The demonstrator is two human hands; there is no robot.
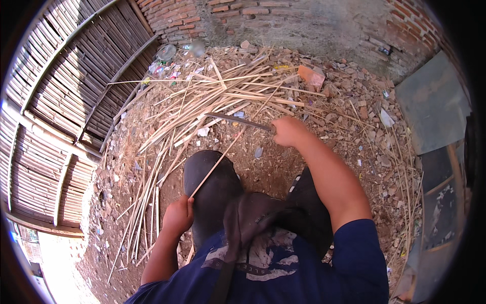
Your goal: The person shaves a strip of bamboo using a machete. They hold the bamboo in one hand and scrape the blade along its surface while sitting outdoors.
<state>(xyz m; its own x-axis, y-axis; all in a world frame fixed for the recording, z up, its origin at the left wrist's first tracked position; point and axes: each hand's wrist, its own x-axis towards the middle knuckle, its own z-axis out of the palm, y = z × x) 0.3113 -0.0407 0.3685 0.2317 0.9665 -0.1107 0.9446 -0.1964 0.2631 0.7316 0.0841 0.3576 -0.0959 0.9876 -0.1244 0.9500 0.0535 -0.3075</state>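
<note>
My left hand [178, 217] is closed around the near end of a thin bamboo strip [216, 163], beside my left knee. The strip slants up and away to the right, past the knee. In my right hand [289, 131] is the handle of a long knife [237, 120], mostly hidden by the fingers. Its dark blade points left and crosses the strip ahead of my knees; whether they touch I cannot tell. A loose pile of split bamboo strips [223, 96] lies on the ground beyond the blade.
More long strips [144, 213] lie to my left. An orange brick piece [311, 77] sits at the pile's right side among rubble. A brick wall [283, 23] stands at the back, a bamboo slat wall [66, 81] at left, and grey panels [433, 104] lean at right.
</note>
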